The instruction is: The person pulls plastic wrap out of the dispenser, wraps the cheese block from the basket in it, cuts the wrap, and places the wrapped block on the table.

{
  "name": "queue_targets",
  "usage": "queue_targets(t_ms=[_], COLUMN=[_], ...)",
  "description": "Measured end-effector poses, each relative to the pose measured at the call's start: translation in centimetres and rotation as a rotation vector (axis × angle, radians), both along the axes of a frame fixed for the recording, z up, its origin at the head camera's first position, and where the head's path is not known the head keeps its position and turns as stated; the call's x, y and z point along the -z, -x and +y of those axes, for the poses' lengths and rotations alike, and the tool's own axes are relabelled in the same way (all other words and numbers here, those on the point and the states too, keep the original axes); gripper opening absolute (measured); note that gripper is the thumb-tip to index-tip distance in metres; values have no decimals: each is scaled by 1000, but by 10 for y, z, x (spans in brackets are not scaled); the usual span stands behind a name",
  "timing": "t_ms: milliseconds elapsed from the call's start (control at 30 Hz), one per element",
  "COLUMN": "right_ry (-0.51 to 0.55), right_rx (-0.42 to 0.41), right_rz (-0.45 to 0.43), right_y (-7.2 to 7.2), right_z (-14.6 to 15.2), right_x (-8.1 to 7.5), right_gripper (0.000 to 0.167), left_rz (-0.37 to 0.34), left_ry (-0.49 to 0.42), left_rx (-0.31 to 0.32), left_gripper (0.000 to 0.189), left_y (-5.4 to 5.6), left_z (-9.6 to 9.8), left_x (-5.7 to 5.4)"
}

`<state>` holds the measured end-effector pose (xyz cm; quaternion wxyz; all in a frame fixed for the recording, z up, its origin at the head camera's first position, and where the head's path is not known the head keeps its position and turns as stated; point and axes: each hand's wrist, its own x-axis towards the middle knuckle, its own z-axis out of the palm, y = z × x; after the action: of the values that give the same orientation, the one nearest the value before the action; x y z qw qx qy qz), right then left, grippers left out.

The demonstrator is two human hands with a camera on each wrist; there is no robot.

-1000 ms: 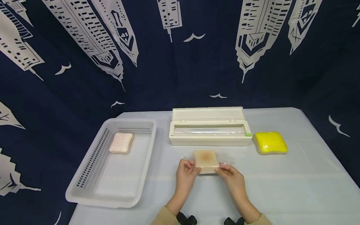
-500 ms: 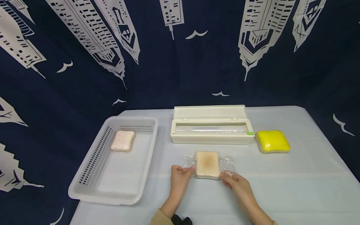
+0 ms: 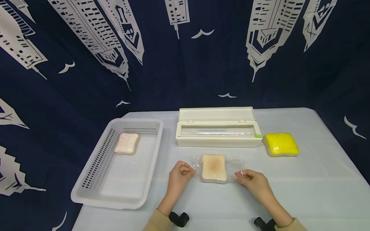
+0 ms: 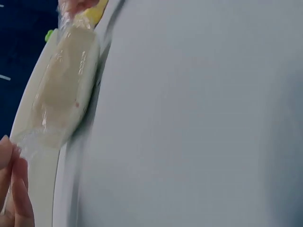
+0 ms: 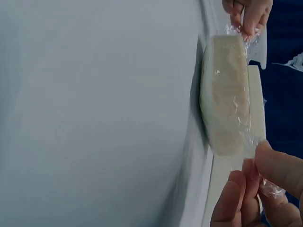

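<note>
A square slice of toast with a browned middle sits in front of me, wrapped in clear cling film that sticks out on both sides. My left hand pinches the left end of the film between thumb and fingers. On the other side, my right hand pinches the right end. Both wrist views show the wrapped toast between the hands, with the film drawn out to the right hand's fingertips.
Behind the toast stands a cream cling film dispenser, lid up and a roll inside. A yellow wrapped block lies right of it. At left, a white perforated basket holds a pale, speckled bread-like square. Dark patterned cloth hangs behind.
Both hands have moved outward from the toast's near corners to the film's ends, left hand leftward and right hand rightward. The film's ends now spread wider. The head view has shifted slightly.
</note>
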<state>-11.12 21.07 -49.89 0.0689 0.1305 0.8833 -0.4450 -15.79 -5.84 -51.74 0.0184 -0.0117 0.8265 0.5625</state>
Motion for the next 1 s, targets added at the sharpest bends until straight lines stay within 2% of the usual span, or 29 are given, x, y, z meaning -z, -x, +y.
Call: queue_targets(t_ms=[133, 233, 300, 367, 500, 600, 667, 733, 833, 933, 1000], right_ry=[-79, -147, -183, -202, -187, -157, -161, -175, -244, -304, -316], right_rx=[-53, -79, -88, -87, -81, -91, -114, -164, -266, -349, -384], right_rz=[94, 186, 225, 237, 189, 149, 159, 214, 361, 463, 461], right_y=[-1, -2, -2, -1, 0, 0, -3, -5, -8, -7, -5], right_z=[3, 4, 4, 4, 4, 5, 6, 8, 11, 13, 14], right_x=[-3, -3, -4, -4, -6, -8, -10, -12, -12, -10, -9], right_gripper=[19, 14, 14, 14, 18, 23, 26, 28, 40, 58, 64], left_rz=[109, 156, 157, 126, 88, 139, 212, 288, 380, 410, 399], left_ry=[87, 114, 111, 87, 58, 121, 198, 288, 385, 413, 399], left_rx=[61, 74, 67, 61, 82, 140, 192, 248, 314, 343, 350], left_gripper=[21, 22, 22, 23, 28, 28, 31, 41, 54, 54, 49], left_y=[2, 3, 4, 5, 4, 3, 2, 2, 2, 4, 6], left_z=[-8, -12, -13, -13, -12, -14, -17, -20, -25, -27, -28], left_x=[-2, -3, -3, -4, -6, -7, -8, -9, -9, -7, -5])
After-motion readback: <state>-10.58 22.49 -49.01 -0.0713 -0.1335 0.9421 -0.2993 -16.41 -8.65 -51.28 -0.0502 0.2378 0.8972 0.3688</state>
